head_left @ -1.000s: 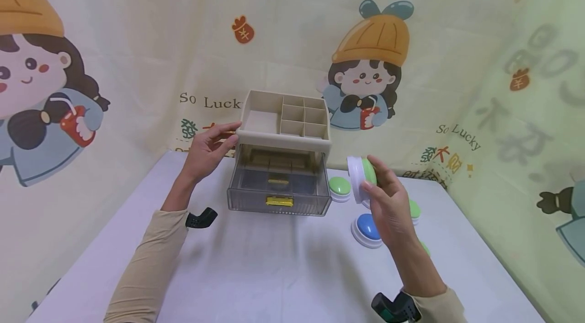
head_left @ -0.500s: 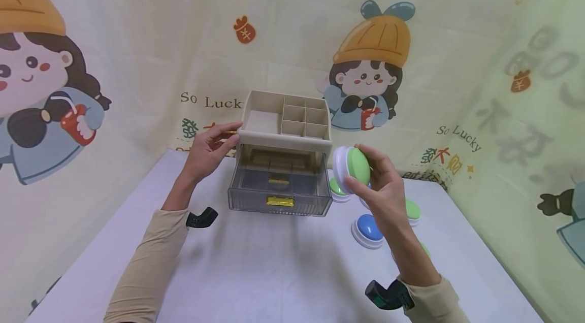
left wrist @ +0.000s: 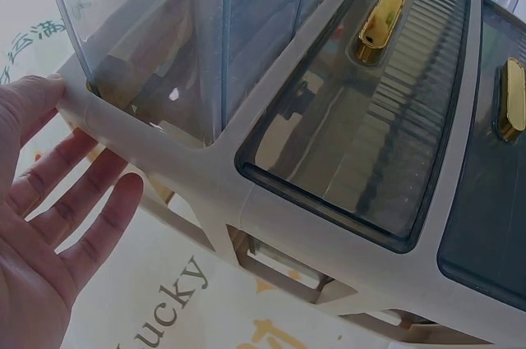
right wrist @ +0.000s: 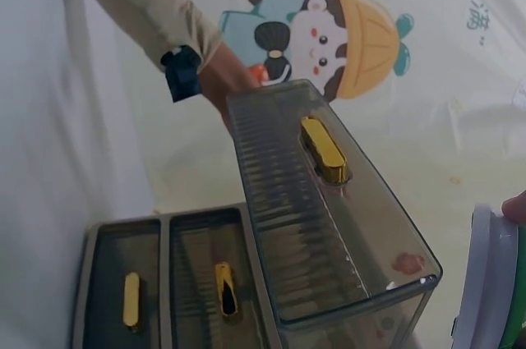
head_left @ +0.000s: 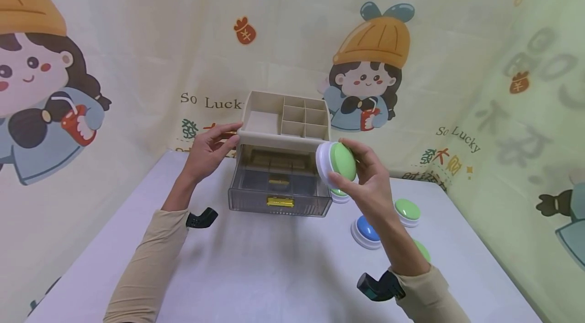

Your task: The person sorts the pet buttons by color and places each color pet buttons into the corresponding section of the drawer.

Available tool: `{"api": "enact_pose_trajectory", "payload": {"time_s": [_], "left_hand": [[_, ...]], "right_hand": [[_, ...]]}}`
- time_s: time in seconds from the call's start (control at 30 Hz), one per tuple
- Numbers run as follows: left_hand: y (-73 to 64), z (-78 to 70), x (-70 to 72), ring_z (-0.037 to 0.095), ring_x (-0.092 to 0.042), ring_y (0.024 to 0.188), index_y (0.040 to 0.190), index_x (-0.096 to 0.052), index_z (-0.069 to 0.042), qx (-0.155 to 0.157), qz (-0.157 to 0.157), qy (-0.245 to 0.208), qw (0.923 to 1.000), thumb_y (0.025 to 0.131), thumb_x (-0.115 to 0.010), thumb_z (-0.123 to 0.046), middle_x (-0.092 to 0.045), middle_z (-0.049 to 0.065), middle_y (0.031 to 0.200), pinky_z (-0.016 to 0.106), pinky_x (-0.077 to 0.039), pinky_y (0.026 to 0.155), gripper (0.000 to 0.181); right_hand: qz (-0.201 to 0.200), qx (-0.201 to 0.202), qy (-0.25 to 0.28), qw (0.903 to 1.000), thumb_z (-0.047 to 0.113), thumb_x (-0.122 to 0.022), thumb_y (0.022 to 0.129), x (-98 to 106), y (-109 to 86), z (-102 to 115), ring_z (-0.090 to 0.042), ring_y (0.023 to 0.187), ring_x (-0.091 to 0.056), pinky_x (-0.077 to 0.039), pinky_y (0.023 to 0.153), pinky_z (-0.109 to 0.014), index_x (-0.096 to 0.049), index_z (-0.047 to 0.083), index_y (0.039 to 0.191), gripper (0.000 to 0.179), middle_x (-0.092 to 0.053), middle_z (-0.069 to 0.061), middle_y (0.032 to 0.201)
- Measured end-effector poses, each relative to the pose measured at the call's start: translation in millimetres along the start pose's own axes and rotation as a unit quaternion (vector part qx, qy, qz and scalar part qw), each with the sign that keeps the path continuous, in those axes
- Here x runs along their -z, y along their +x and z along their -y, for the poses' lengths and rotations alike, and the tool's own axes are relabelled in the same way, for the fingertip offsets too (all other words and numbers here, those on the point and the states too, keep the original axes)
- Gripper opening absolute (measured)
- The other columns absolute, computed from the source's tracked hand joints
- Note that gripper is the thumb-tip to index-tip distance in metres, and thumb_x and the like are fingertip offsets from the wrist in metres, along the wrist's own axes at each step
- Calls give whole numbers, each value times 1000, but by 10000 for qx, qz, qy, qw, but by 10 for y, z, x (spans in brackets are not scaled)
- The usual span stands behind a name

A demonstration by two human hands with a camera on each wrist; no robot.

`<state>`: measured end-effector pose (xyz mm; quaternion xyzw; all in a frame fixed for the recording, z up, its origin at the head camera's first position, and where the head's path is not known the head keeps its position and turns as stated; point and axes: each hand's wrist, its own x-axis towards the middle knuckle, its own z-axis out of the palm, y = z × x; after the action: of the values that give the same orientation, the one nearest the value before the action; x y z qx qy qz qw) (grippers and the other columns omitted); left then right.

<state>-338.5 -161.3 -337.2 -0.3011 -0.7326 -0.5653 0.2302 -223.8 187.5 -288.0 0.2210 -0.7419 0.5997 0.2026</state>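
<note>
A beige desktop organizer (head_left: 284, 139) with smoky clear drawers and gold handles stands on the table. Its top drawer (head_left: 247, 200) is pulled well out toward me. My left hand (head_left: 205, 155) touches the organizer's upper left side; the left wrist view shows the thumb against its front corner and the other fingers fairly straight beside the frame. Between thumb and fingers, my right hand (head_left: 372, 186) holds a green-topped white buzzer button (head_left: 343, 161), tilted on edge at the drawer's right side. Part of this button's white base (right wrist: 486, 275) shows in the right wrist view.
Right of the organizer, on the white tabletop (head_left: 274, 272), lie a blue buzzer button (head_left: 368, 228) and several green ones, one (head_left: 408, 210) farther right and another (head_left: 421, 250) partly behind my forearm. A printed cloth (head_left: 283, 54) hangs behind the table.
My right hand has moved left with the green buzzer button, from over the other buttons to the drawer's right edge, turning its green top toward me. The left hand stays put.
</note>
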Motion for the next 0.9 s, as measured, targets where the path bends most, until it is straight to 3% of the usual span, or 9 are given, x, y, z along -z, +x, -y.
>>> {"api": "enact_pose_trajectory", "payload": {"time_s": [0.17, 0.47, 0.63, 0.77, 0.9], "left_hand": [[-1, -3, 5, 14, -63, 115, 141, -62, -7, 12, -6, -26, 10000, 101, -64, -9, -61, 14, 139, 19, -54, 93, 40], [3, 6, -1, 15, -63, 115, 141, -62, -7, 32, -37, 1, 10000, 100, -63, -3, -61, 14, 141, 18, -53, 92, 41], [7, -17, -11, 4, -61, 112, 140, -60, 0, 63, -29, 0, 10000, 99, -62, 2, -59, 20, 141, 16, -53, 91, 41], [-9, -182, -24, -4, -60, 109, 139, -59, 5, 51, -1, 13, 10000, 99, -60, 3, -59, 25, 139, 15, -52, 90, 39], [-29, -354, -29, -3, -60, 108, 138, -58, 6, 34, 7, 39, 10000, 100, -60, 2, -59, 27, 138, 15, -52, 90, 38]], "right_hand": [[178, 27, -92, 9998, 2, -79, 83, -92, 39, 20, -21, 132, -53, -49, 105, -25, -50, 12, 148, 72, -52, -1, 144], [472, 65, -212, 9986, 5, -81, 83, -229, 109, 33, -24, 130, -53, -51, 103, -27, -51, 12, 147, 71, -52, -3, 144], [665, 171, -264, 9973, 5, -81, 81, -300, 144, 48, -23, 129, -54, -49, 105, -29, -52, 11, 146, 71, -53, -4, 144], [818, 213, -330, 9959, 6, -82, 80, -356, 166, 70, -24, 128, -55, -49, 107, -37, -53, 10, 145, 71, -54, -4, 145], [950, 219, -368, 9946, 7, -83, 80, -408, 194, 86, -23, 127, -55, -49, 108, -44, -54, 11, 144, 70, -56, -5, 144]]}}
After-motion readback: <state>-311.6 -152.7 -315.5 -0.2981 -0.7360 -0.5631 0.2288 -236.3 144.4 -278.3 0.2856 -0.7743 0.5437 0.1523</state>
